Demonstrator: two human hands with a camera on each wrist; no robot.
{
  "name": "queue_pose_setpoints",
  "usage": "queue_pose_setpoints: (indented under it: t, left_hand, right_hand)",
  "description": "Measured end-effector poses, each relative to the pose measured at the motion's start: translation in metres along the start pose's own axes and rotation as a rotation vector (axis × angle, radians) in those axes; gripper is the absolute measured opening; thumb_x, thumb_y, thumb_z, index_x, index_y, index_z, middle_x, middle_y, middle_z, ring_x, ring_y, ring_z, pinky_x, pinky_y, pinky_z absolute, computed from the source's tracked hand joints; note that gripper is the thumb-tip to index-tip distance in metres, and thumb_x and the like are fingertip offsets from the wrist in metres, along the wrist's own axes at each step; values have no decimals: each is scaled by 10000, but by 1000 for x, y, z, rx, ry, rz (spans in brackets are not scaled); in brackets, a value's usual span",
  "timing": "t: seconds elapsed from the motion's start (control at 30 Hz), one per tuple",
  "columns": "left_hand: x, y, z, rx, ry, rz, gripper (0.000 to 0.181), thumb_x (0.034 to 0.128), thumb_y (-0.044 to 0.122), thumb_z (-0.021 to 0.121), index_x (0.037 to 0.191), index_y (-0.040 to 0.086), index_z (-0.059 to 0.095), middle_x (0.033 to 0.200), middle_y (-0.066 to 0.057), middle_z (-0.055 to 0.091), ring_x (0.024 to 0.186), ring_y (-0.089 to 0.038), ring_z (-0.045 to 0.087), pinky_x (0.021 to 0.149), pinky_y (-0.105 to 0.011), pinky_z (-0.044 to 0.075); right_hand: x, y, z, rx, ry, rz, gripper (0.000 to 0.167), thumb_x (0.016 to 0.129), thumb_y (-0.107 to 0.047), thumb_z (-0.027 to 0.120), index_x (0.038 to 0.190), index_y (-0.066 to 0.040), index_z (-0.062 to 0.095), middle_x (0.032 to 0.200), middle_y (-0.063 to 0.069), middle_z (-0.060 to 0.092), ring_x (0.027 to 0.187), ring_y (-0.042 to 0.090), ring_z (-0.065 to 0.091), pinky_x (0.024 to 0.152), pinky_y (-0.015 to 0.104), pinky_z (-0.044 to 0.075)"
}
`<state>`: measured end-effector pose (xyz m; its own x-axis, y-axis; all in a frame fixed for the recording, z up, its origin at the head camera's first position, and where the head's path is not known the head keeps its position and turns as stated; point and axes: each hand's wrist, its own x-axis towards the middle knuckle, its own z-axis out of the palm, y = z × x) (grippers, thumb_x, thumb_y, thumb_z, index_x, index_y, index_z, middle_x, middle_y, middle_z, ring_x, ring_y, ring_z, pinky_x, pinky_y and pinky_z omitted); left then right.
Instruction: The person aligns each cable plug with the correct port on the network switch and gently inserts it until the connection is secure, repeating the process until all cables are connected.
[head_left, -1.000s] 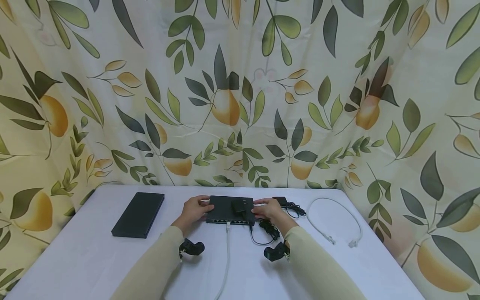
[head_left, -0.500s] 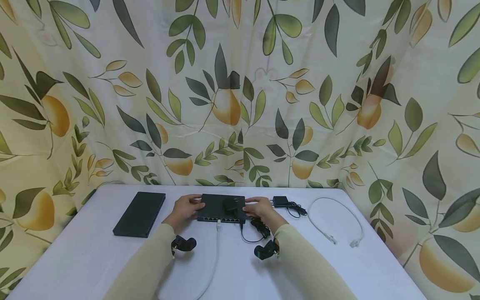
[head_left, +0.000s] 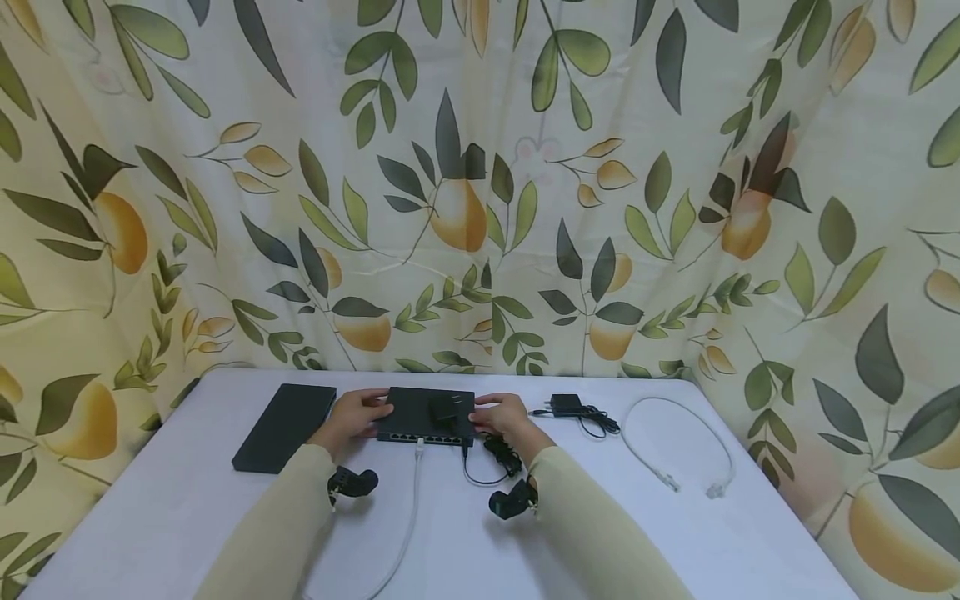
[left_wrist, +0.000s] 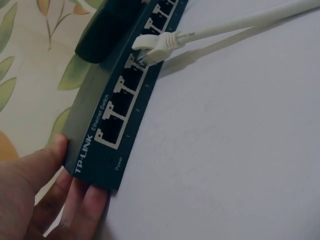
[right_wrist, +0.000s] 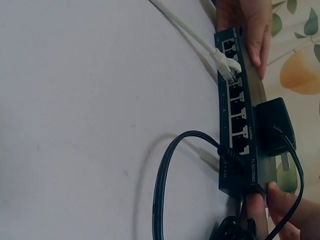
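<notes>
Both hands grip a black Ethernet switch [head_left: 408, 410] by its short ends, its row of ports facing the person. The left hand [head_left: 351, 421] has its thumb on top and fingers beneath the left end, as the left wrist view shows. At the other end, the right hand [head_left: 510, 421] pinches the switch between thumb and fingers. A white cable [left_wrist: 225, 30] is plugged into one port. On top of the switch lies a black power adapter [right_wrist: 274, 125]. A thin black cord [right_wrist: 162, 185] runs from the socket beside the ports, and its bundle [head_left: 502, 454] lies near the right hand.
A flat black box [head_left: 285, 427] lies on the white table [head_left: 187, 517] at the left. To the right are another black adapter [head_left: 566, 405] with a bundled cord and a loose white cable [head_left: 686, 407]. A patterned curtain [head_left: 480, 208] hangs behind.
Both hands have moved left with the switch, bringing the adapter on top, the plugged cable and the cord bundle along. The left hand is now closer to the flat black box.
</notes>
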<state>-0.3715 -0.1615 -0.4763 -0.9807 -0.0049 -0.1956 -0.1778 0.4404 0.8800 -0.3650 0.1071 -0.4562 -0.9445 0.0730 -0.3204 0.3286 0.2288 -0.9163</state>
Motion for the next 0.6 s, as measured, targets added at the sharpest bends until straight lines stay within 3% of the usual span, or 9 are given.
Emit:
queue_pose_setpoints:
  t: [0.3,0.6]
  left_hand:
    - [-1,-2,-14,-9,-19,-17,508,933,175,688,1411,97,535,1327,-192,574,1064,-271,614,750,-301,593]
    - [-4,-4,-21,17,19,-55,484,933,138,682,1394,73,550,1331,-199,582,1106,-300,608,743,-316,587]
  right_hand:
    - [-1,-1,14,-12,22,7,364,846,27,733,1203,11,661,1113,209,656,635,101,656,627,190,566]
    - [-2,-1,29,-5,36,9,337,835,47,734,1165,13,675,1066,203,679,645,120,676,618,204,575]
